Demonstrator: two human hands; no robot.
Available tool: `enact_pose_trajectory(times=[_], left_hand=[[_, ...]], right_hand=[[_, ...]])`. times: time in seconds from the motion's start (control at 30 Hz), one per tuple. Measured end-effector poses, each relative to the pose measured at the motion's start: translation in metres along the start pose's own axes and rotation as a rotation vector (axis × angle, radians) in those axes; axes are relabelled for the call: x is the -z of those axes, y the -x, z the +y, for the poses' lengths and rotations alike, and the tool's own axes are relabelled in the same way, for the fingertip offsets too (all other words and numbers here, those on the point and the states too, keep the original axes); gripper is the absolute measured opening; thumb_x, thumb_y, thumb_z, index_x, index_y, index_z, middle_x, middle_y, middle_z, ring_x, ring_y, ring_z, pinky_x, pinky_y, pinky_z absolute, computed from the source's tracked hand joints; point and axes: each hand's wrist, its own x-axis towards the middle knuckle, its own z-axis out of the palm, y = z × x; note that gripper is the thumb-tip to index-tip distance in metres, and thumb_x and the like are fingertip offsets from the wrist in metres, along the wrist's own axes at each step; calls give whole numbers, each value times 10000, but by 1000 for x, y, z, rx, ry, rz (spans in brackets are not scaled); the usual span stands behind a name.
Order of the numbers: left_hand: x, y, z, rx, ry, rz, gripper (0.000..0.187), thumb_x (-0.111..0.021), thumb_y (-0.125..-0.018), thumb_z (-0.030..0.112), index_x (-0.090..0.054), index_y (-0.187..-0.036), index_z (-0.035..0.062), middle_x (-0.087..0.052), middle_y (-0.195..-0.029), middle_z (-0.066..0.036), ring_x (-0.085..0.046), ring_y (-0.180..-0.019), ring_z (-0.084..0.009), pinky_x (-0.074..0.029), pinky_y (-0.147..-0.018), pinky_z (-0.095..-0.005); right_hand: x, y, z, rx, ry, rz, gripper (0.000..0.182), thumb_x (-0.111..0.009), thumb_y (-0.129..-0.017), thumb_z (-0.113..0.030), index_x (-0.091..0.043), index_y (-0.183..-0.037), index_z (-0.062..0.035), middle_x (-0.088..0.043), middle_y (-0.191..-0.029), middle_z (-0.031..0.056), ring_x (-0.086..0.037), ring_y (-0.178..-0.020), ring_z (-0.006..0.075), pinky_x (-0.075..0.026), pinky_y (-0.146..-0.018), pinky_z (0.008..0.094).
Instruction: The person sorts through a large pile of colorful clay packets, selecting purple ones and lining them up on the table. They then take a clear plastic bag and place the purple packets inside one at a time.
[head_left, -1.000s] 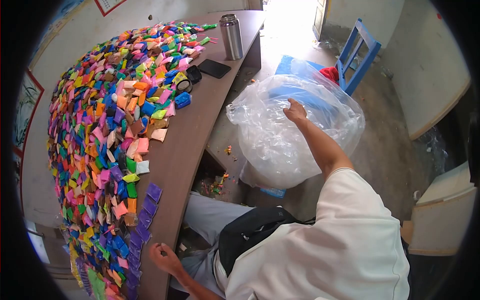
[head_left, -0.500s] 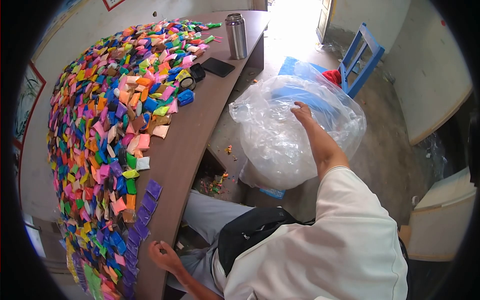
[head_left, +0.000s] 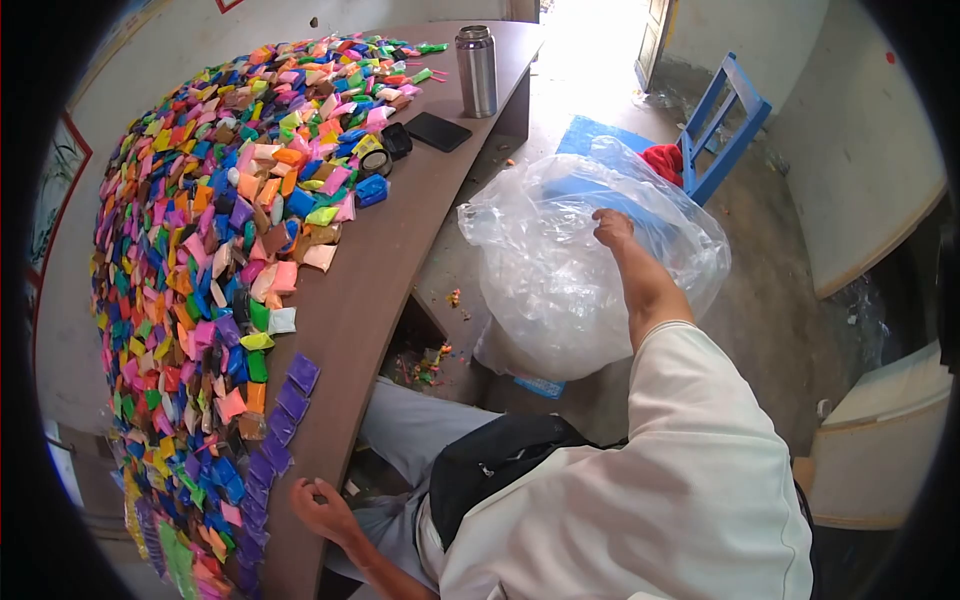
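At the table's near edge my left hand point(head_left: 325, 510) hovers beside a row of purple packets point(head_left: 283, 424), fingers loosely curled but apart, with nothing seen in them. Stretched out over a large clear plastic bag point(head_left: 545, 290), my right hand point(head_left: 613, 229) has its fingers bent together. Whether it pinches the film or something small I cannot make out. Spread over the far side of the table is a big heap of small colourful packets point(head_left: 190, 270).
A steel flask point(head_left: 477, 75), a black phone point(head_left: 438, 132) and a roll of tape point(head_left: 375, 163) are on the table point(head_left: 355, 290). Behind the bag stands a blue chair point(head_left: 735, 125) with a red cloth point(head_left: 663, 162). Colourful scraps point(head_left: 430, 365) litter the floor.
My right hand has shifted slightly right over the bag, its fingers now bent closer together. My left hand has moved slightly up and left. The view has shifted a little.
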Motion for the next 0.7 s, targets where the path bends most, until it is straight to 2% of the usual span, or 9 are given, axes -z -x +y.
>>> enact_pose_trajectory(times=[0.1,0.2,0.3,0.4,0.5,0.6,0.7], left_hand=[[0,0,0,0,3,-8,175,-611,-905,114,-534,-793,5,-610,-1075,-179,-586,-989,-354,-463,-849,-466],[2,-1,4,29,22,-18,170,-611,-901,111,-535,-793,6,-611,-1083,-180,-586,-987,-354,-462,-846,-466],[0,-1,2,30,15,-6,160,-612,-897,107,-539,-799,4,-611,-1091,-180,-586,-984,-355,-462,-844,-468],[-1,0,1,8,0,9,161,-608,-915,107,-546,-815,-4,-621,-1081,-188,-587,-975,-345,-460,-810,-447],[1,-1,4,49,5,-13,142,-615,-891,98,-553,-813,-3,-616,-1089,-185,-584,-999,-365,-463,-860,-472],[2,-1,5,38,-1,-5,134,-617,-888,93,-558,-818,-5,-618,-1085,-189,-587,-998,-367,-469,-858,-469],[1,0,3,26,2,10,127,-619,-886,88,-562,-818,-3,-618,-1085,-188,-591,-989,-362,-474,-844,-466]], right_hand=[[18,2,-10,8,-62,25,247,-616,-816,-202,-748,-1025,-190,-686,-1173,87,-611,-1149,295,-483,-964,409],[0,-14,3,105,-204,169,210,-650,-811,-260,-757,-938,-132,-718,-1006,138,-661,-1023,323,-516,-898,406],[-22,-32,21,268,-195,344,262,-661,-803,-295,-750,-958,-104,-723,-934,156,-687,-919,330,-533,-861,399],[-5,-27,23,173,-410,148,276,-639,-790,-312,-760,-941,-115,-725,-934,162,-685,-932,318,-530,-852,402],[15,-21,22,134,-436,-41,327,-636,-777,-345,-754,-903,-67,-721,-883,166,-693,-889,292,-529,-826,382],[38,-6,11,266,-338,-232,374,-603,-823,-372,-735,-822,-22,-711,-816,156,-699,-844,261,-528,-801,377],[27,-17,-1,190,-380,-442,443,-566,-884,-404,-711,-775,-1,-701,-776,142,-707,-772,248,-538,-777,362]])
